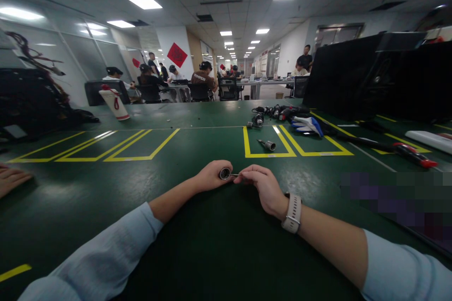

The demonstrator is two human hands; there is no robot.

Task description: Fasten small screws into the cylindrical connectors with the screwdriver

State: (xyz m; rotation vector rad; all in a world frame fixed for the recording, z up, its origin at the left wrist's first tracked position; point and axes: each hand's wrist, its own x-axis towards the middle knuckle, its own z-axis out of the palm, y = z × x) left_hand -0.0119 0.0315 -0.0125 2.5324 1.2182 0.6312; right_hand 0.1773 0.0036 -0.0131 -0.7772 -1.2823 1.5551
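Note:
Over the near middle of the green table (141, 207), my left hand (212, 175) is closed around a round metal part (224, 174). Its hollow, ring-like end faces me. My right hand (261, 186), with a pale watch strap on the wrist, pinches a thin metal rod (234, 175) between thumb and fingertips. The rod reaches across to the side of the metal part; whether it sits in a hole there I cannot tell. Beyond my hands, a metal cylinder with a narrow shaft (269, 145) lies inside a yellow-taped square.
Small dark metal parts (257, 120) lie farther back, beside a blue-and-white glove (307, 126). A red-and-black tool (415, 154) is at the right. A white cup-like container (115, 102) stands back left. Another person's hand (13, 178) rests at the left edge.

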